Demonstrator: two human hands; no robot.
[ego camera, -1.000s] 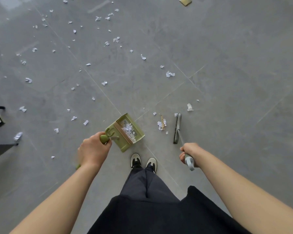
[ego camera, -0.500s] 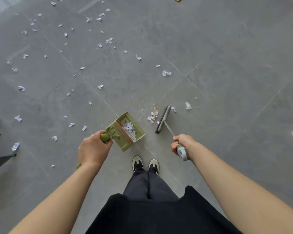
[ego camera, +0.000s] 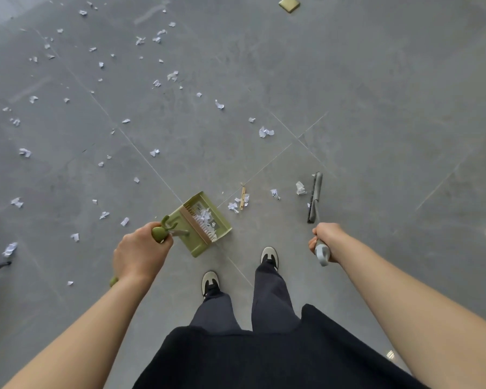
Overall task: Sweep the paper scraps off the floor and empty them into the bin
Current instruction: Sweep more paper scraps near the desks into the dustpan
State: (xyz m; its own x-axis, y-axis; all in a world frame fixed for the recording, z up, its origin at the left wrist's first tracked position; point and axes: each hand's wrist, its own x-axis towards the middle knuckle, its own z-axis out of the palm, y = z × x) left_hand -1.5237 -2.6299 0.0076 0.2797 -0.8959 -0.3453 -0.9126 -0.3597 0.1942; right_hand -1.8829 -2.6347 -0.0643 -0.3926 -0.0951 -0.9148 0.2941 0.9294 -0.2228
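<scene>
Left grip: your left hand (ego camera: pixel 141 255) is curled tight round the green dustpan handle (ego camera: pixel 160 235), forearm reaching in from 7 o'clock.
Dustpan: the dustpan (ego camera: pixel 205 223) sits on the floor (ego camera: pixel 376 108) just ahead of your shoes, with white scraps inside.
Right grip: your right hand (ego camera: pixel 324 240) is closed round the grey broom handle (ego camera: pixel 321 252), arm coming in from 5 o'clock.
Broom: the broom head (ego camera: pixel 314 196) rests on the floor at 12 o'clock from that hand.
Scraps: a small scrap pile (ego camera: pixel 237 203) lies between dustpan and broom head; more paper scraps (ego camera: pixel 155 152) are scattered toward 10 and 11 o'clock.
</scene>
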